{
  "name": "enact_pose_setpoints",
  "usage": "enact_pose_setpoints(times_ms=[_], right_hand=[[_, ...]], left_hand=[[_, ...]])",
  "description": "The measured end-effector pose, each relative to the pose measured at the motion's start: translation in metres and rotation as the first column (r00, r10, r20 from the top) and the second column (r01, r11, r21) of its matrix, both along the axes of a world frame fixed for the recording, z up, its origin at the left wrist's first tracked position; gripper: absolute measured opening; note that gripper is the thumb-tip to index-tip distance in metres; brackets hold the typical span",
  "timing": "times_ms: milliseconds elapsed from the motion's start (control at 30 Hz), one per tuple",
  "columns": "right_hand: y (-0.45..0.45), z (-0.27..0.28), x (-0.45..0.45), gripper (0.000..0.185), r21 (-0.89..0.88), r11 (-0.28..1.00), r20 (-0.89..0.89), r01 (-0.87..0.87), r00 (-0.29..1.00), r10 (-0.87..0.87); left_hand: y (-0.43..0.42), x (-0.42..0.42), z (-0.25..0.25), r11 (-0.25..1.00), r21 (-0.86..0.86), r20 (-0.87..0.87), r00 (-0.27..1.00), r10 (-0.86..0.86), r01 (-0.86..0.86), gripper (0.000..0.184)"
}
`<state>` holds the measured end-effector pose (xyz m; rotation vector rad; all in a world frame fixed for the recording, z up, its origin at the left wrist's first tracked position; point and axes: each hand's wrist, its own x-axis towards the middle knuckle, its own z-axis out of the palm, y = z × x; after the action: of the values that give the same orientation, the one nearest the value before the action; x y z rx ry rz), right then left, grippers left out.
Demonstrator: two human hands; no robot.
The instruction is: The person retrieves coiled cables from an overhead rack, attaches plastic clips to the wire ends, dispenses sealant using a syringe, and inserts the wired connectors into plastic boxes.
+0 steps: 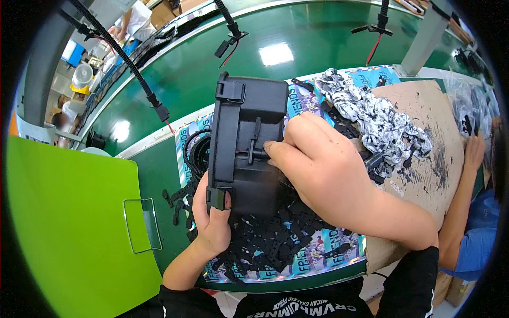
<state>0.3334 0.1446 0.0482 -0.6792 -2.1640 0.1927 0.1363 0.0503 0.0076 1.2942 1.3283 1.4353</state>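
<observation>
A black plastic box (249, 185) with latches on its rim is held upright in front of me. My left hand (213, 225) is closed around its lower left corner, by the lower latch (219, 198). On the box's side, the fingertips of my right hand (318, 159) pinch a small black cylindrical fitting (259, 153), partly hidden by my thumb and fingers. A thin black T-shaped strip (255, 137) stands beside the fitting. Under the box lies a spread pile of small flat black plastic pieces (270, 241).
A coil of black corrugated tube (197, 151) sits left of the box. A crumpled black-and-white cloth (371, 116) lies on cardboard (437, 175) at right. A co-worker's hand (474, 151) is near a clear plastic bag (466, 100). A green panel (69, 212) stands at left.
</observation>
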Motion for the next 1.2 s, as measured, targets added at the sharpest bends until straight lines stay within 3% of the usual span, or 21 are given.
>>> enact_pose_setpoints(times_ms=[200,467,600,700,833,1000,1067,1133,1200], right_hand=[[-0.007,0.004,-0.001,0.024,-0.164,0.985,-0.021,-0.062,0.998,0.059],[-0.007,-0.005,-0.007,0.025,-0.107,0.994,-0.033,-0.024,0.999,0.021],[-0.005,-0.013,-0.007,0.025,-0.095,0.995,-0.080,-0.039,0.996,0.031],[-0.003,-0.013,-0.007,0.022,-0.120,0.988,-0.105,-0.094,0.991,0.081],[-0.015,-0.007,-0.009,0.019,-0.074,0.993,0.023,-0.087,0.996,0.089],[-0.010,-0.011,-0.009,0.020,-0.090,0.995,-0.019,-0.035,0.999,0.033],[-0.008,-0.010,-0.007,0.016,-0.095,0.995,0.007,-0.015,1.000,0.016],[-0.007,-0.006,-0.006,0.010,-0.089,0.996,0.036,0.002,0.999,0.001],[-0.011,-0.005,-0.008,0.011,-0.110,0.994,0.034,-0.027,0.999,0.031]], left_hand=[[-0.001,-0.007,0.003,0.994,-0.051,-0.080,0.992,-0.098,0.094,0.053],[0.002,0.003,0.006,0.982,-0.142,-0.073,0.988,-0.133,0.122,0.053],[0.013,0.005,0.012,0.983,-0.025,-0.180,0.966,-0.183,0.182,0.046],[0.011,-0.011,0.019,0.947,-0.193,-0.164,0.943,-0.288,0.256,0.046],[0.016,-0.014,0.004,0.959,-0.107,0.009,0.965,-0.262,0.262,0.043],[0.017,-0.019,0.004,0.941,-0.169,0.047,0.956,-0.289,0.293,0.039],[0.019,-0.013,0.018,0.950,-0.205,-0.109,0.959,-0.260,0.235,0.039],[0.020,-0.001,0.048,0.974,-0.194,-0.413,0.890,-0.193,0.121,0.042],[0.014,0.010,0.066,0.999,-0.016,-0.398,0.917,0.030,-0.040,0.056]])
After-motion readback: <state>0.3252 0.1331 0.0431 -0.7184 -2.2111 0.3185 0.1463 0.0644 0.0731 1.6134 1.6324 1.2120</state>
